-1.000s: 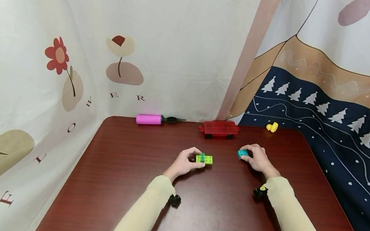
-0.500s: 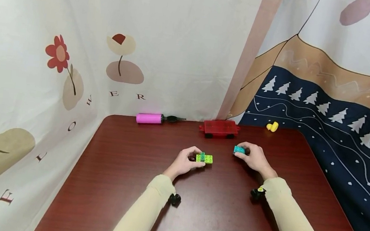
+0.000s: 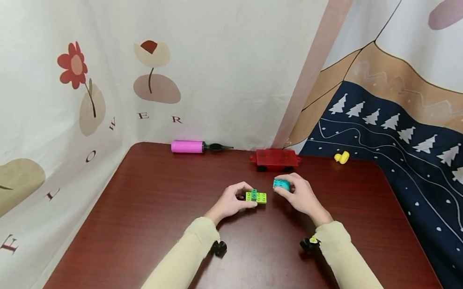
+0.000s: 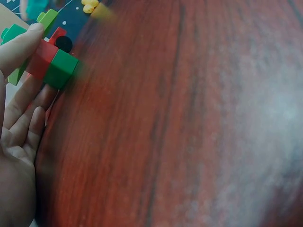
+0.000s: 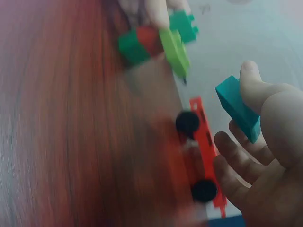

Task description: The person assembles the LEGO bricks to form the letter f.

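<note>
Printed curtains (image 3: 223, 59) beside a table (image 3: 264, 275) suggest a booth.

Before me I see a glossy, dark red-brown wood-grain table (image 3: 260, 270) with rounded far corners. Along its far edge lie a pink cylindrical pump with a black nozzle (image 3: 187, 147) at left, a flat translucent red toy wagon on black wheels (image 3: 276, 158) near the middle, and a small yellow duck (image 3: 342, 157) at far right. My green-and-red block stack (image 3: 261, 198) stands low over the wood; contact is unclear.
</note>
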`<state>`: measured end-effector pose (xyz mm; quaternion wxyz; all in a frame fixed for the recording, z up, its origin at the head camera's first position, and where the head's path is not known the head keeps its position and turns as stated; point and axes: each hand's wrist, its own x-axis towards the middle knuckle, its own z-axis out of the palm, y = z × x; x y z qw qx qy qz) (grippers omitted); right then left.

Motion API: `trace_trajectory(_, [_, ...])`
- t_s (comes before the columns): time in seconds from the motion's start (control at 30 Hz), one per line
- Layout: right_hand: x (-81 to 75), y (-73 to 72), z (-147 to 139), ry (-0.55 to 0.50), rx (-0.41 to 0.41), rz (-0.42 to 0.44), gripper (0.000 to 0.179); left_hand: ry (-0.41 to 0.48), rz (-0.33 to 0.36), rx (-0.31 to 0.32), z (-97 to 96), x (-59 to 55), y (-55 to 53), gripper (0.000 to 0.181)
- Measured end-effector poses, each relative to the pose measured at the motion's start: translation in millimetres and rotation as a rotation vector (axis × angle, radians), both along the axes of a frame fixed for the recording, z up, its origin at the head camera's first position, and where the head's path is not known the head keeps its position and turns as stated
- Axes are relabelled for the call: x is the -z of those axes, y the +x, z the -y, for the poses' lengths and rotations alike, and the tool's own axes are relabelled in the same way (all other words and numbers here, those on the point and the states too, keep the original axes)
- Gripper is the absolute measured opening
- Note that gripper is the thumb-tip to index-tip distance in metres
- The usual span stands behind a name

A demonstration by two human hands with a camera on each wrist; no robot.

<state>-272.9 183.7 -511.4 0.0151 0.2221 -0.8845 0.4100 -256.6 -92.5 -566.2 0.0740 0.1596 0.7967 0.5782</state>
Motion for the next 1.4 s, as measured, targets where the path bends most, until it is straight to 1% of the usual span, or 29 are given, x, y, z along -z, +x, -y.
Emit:
trace_trajectory(0.17, [-3.0,4.9,21,-0.024,-0.066,-0.045,0.036,0.006,-0.014,0.006,0.5,-0.3,-0.8,0.034])
trace_trajectory(0.27, [-2.3,7.7,31,-0.036,-0.098,-0.071,0.032,0.009,-0.021,0.012,0.7,0.2,-1.3,0.033])
trace_trajectory(0.43, [0.9,10.7,44,-0.061,-0.134,-0.079,0.029,0.008,-0.052,0.022,0.6,0.1,-1.3,0.031])
trace_trajectory(0.67, [3.5,12.6,51,-0.082,-0.143,-0.044,0.026,0.02,-0.079,0.034,0.7,-1.4,-1.4,0.031])
trace_trajectory(0.83, [3.9,14.3,53,-0.088,-0.152,-0.022,0.03,0.009,-0.09,0.033,0.5,-0.5,-1.6,0.03])
trace_trajectory(0.97, [4.4,15.2,54,-0.081,-0.177,-0.048,0.034,-0.005,-0.084,0.03,0.4,-0.1,-1.3,0.029])
trace_trajectory(1.07, [4.2,15.9,54,-0.076,-0.194,-0.074,0.032,-0.003,-0.079,0.028,0.5,-0.4,-0.8,0.029])
trace_trajectory(1.4, [5.6,16.4,57,-0.058,-0.183,-0.088,0.031,0.003,-0.074,0.024,-0.3,-1.8,-0.1,0.03])
